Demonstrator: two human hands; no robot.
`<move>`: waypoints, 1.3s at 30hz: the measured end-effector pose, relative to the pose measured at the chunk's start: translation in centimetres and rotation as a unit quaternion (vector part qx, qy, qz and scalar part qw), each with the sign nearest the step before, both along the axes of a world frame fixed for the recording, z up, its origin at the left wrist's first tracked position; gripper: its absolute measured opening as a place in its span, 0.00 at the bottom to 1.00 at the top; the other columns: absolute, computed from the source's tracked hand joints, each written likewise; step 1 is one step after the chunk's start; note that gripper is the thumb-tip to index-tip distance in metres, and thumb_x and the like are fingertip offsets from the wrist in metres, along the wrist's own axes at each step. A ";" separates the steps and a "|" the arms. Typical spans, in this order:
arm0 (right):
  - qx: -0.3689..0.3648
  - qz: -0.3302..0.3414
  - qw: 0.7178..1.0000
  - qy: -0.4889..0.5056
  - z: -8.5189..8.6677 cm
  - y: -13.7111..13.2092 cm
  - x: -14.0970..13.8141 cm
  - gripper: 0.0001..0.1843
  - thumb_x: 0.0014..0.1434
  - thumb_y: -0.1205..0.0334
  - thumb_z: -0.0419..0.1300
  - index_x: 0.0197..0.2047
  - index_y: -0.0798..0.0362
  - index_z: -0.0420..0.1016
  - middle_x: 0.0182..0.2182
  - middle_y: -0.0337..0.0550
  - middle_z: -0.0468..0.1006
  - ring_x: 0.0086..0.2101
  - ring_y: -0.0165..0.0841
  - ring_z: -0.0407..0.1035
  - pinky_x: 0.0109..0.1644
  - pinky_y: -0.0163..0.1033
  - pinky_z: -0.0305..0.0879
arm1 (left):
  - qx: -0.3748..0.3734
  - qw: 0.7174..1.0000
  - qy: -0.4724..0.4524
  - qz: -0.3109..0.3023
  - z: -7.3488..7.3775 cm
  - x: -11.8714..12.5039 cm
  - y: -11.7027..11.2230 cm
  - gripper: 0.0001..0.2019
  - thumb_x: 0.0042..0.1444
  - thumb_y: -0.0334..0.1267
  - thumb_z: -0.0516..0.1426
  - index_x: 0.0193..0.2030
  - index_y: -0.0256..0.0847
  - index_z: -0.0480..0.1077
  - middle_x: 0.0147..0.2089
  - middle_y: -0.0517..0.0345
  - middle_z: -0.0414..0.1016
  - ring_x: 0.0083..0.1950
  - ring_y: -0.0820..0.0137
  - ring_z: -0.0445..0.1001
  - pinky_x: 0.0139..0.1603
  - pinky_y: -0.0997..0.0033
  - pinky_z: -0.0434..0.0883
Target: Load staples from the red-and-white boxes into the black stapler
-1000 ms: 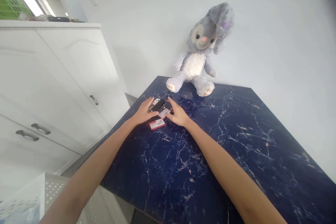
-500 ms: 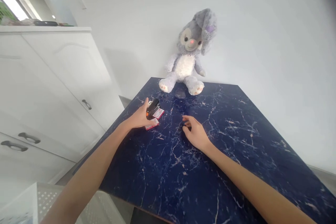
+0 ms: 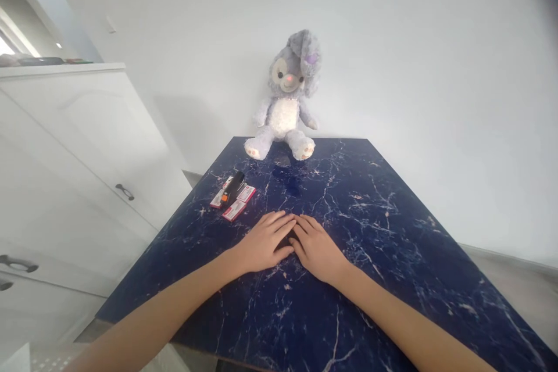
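My left hand (image 3: 264, 243) lies on the dark blue marbled table (image 3: 349, 232), fingers stretched out and holding nothing. Close against it rests my right hand (image 3: 317, 249), also flat and open, the fingertips of both hands meeting. Beyond my left hand is a black stapler (image 3: 233, 187) with an orange patch at its near end. It lies across several small red-and-white boxes (image 3: 235, 210), apart from both hands. Part of the boxes is hidden under the stapler.
A grey plush rabbit (image 3: 285, 102) sits at the table's far edge against the white wall (image 3: 414, 58). White cabinets (image 3: 87, 145) with dark handles stand to the left. A white perforated basket (image 3: 47, 357) shows at the lower left.
My left hand has let go of the stapler and boxes and moved right and nearer. My right hand has come down flat beside it. The view has shifted slightly.
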State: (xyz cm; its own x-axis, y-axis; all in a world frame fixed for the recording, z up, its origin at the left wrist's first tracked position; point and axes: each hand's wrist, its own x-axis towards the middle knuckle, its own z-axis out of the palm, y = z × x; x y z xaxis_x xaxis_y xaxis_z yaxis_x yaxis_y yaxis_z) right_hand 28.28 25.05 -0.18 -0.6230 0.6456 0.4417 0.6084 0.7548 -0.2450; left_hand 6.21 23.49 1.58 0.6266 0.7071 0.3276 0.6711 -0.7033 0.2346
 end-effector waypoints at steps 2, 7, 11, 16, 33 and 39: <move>-0.002 0.014 1.000 -0.013 -0.2 -0.1 0.2 0.20 0.69 0.67 0.50 0.61 0.58 0.70 0.59 0.57 0.73 0.62 0.46 0.64 0.69 0.59 0.61 | -0.044 0.999 0.004 0.004 -0.2 1.2 -0.5 0.33 0.68 0.47 0.53 0.76 0.46 0.49 0.75 0.48 0.57 0.74 0.55 0.57 0.72 0.47 0.61; -0.015 0.016 1.000 -0.013 -0.3 -0.1 0.6 0.21 0.69 0.65 0.51 0.63 0.56 0.70 0.62 0.56 0.71 0.63 0.46 0.63 0.68 0.58 0.62 | -0.073 0.997 -0.002 0.010 0.3 0.8 -0.3 0.32 0.68 0.45 0.53 0.76 0.49 0.49 0.76 0.50 0.56 0.75 0.56 0.57 0.73 0.46 0.61; -0.024 0.010 1.000 -0.014 -0.2 0.0 0.6 0.21 0.69 0.65 0.51 0.63 0.56 0.70 0.63 0.55 0.70 0.64 0.47 0.62 0.68 0.58 0.62 | -0.076 0.997 0.005 0.009 0.3 1.1 -0.5 0.32 0.68 0.45 0.53 0.76 0.48 0.50 0.75 0.51 0.57 0.74 0.56 0.58 0.73 0.46 0.61; -0.026 -0.001 0.999 -0.029 0.0 -0.1 0.7 0.22 0.71 0.62 0.50 0.64 0.58 0.70 0.65 0.56 0.68 0.65 0.50 0.60 0.68 0.60 0.62 | 0.025 0.994 -0.020 0.107 1.0 -0.2 0.6 0.24 0.67 0.46 0.53 0.68 0.51 0.63 0.69 0.55 0.68 0.71 0.56 0.62 0.72 0.46 0.60; -0.073 -0.039 0.994 0.077 0.6 -0.3 0.8 0.31 0.67 0.57 0.56 0.71 0.50 0.55 0.69 0.56 0.58 0.66 0.51 0.58 0.66 0.61 0.62 | -0.123 0.979 -0.087 0.135 1.6 -7.7 4.6 0.31 0.57 0.45 0.60 0.67 0.44 0.65 0.67 0.47 0.70 0.66 0.50 0.68 0.66 0.47 0.65; -0.153 -0.011 0.975 0.163 2.0 0.9 1.7 0.18 0.55 0.61 0.66 0.47 0.51 0.67 0.43 0.46 0.74 0.43 0.39 0.71 0.48 0.46 0.71 | -0.186 0.981 -0.055 0.019 2.0 -3.2 2.1 0.50 0.56 0.52 0.64 0.78 0.54 0.40 0.75 0.50 0.57 0.74 0.49 0.55 0.71 0.44 0.58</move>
